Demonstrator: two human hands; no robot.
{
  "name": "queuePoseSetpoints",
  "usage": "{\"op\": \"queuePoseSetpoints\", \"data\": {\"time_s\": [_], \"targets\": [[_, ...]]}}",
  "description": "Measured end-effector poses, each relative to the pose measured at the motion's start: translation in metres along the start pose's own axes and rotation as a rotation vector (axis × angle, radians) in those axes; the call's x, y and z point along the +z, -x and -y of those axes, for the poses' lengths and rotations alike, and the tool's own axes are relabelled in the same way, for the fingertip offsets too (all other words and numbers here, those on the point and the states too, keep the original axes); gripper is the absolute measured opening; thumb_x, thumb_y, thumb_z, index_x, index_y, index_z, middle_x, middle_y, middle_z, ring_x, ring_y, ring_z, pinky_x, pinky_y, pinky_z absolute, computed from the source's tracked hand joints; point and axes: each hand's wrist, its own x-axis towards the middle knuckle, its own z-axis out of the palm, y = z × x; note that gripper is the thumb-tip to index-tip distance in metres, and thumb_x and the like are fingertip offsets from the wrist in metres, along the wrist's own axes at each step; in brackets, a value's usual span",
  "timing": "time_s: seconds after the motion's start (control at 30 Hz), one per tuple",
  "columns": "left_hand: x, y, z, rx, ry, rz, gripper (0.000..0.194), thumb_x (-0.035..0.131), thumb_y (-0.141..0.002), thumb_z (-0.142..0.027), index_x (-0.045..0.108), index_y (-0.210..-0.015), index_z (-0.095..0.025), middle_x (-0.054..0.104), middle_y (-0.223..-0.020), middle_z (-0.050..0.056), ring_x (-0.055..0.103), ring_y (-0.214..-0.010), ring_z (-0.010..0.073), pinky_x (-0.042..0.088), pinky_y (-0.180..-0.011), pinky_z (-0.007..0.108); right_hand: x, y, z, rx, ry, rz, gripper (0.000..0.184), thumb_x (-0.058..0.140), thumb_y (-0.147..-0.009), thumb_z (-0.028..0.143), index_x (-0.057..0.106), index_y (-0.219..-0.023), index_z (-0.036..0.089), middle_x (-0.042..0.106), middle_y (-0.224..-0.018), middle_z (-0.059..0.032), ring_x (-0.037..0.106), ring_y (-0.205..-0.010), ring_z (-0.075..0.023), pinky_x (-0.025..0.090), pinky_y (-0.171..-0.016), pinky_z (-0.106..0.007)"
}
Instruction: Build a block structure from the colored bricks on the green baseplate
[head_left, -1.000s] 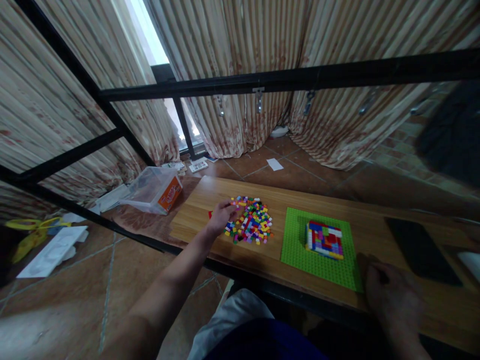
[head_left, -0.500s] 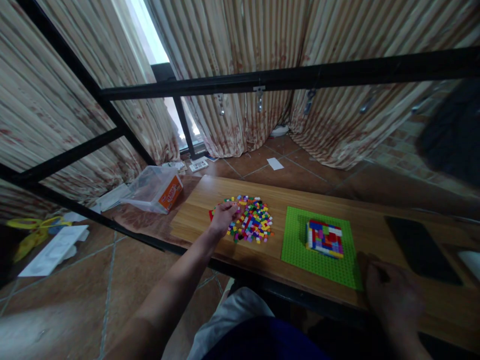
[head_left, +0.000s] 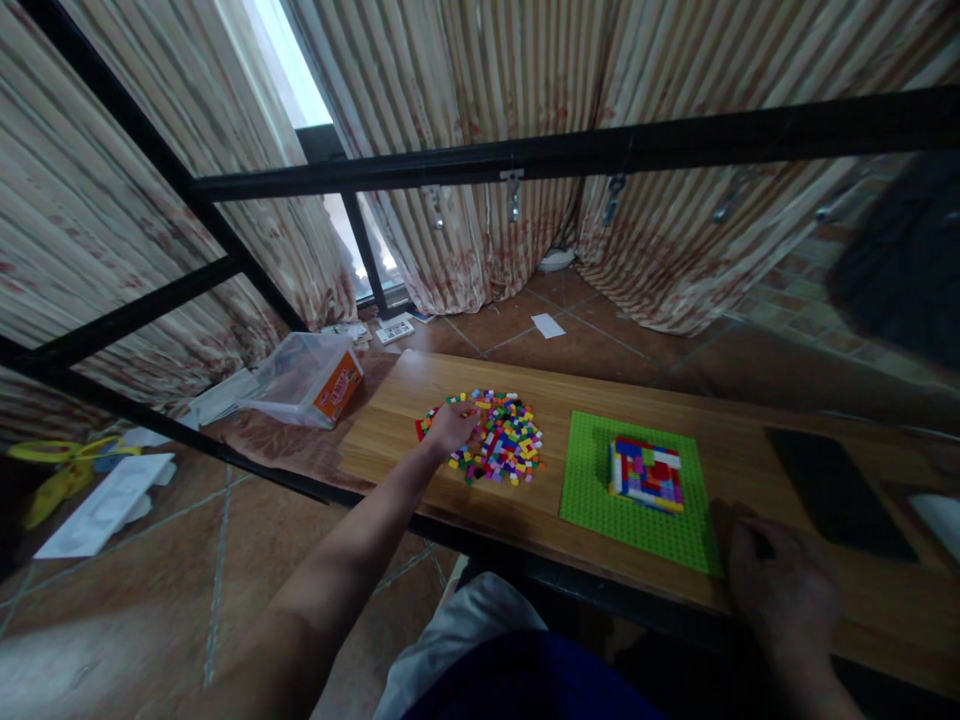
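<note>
My left hand (head_left: 454, 426) is over the left side of a pile of small colourful toy bricks (head_left: 510, 440), its fingers closed together among them. Whatever sits between those fingertips is too small to make out. To the right of the pile lies a green baseplate (head_left: 589, 480). On it stands a low block built of many-coloured bricks (head_left: 646, 474). My right hand (head_left: 780, 575) rests on the table beside the baseplate's right edge, fingers curled in. Its fingertips are dim, and I cannot see what they hold, if anything.
The wooden table (head_left: 420, 385) carries a dark flat panel (head_left: 840, 492) at the right. A clear plastic box (head_left: 304, 375) with an orange label stands past the table's left end. A black metal bar (head_left: 525, 158) with hanging clips crosses in front of the curtains.
My left hand has shifted slightly right over the brick pile, its fingers drawing together. My right hand stays by the baseplate. The view has moved a little.
</note>
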Motion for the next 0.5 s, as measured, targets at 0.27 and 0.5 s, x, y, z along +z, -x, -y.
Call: {"op": "queuePoseSetpoints", "data": {"time_s": [0.27, 0.5], "targets": [[-0.0043, -0.0024, -0.0043, 0.037, -0.044, 0.069, 0.011, 0.058, -0.079, -0.006, 0.057, -0.074, -0.015, 0.056, -0.052, -0.006, 0.051, -0.047, 0.0064, 0.042, -0.051, 0.017, 0.0012, 0.0014, -0.001, 0.034, 0.045, 0.019, 0.032, 0.041, -0.088, 0.041, 0.065, -0.084, 0.019, 0.068, -0.092, -0.0135, 0.062, -0.091, -0.0291, 0.049, -0.081, -0.042], [-0.0082, 0.0045, -0.0024, 0.065, -0.003, 0.072, 0.013, 0.067, -0.074, -0.01, 0.059, -0.082, -0.015, 0.061, -0.06, -0.005, 0.059, -0.057, 0.0085, 0.049, -0.059, 0.019, 0.0007, 0.0012, 0.0009, 0.046, 0.054, 0.018, 0.033, 0.042, -0.088, 0.041, 0.066, -0.084, 0.018, 0.068, -0.09, -0.0127, 0.062, -0.091, -0.028, 0.049, -0.082, -0.04]]}}
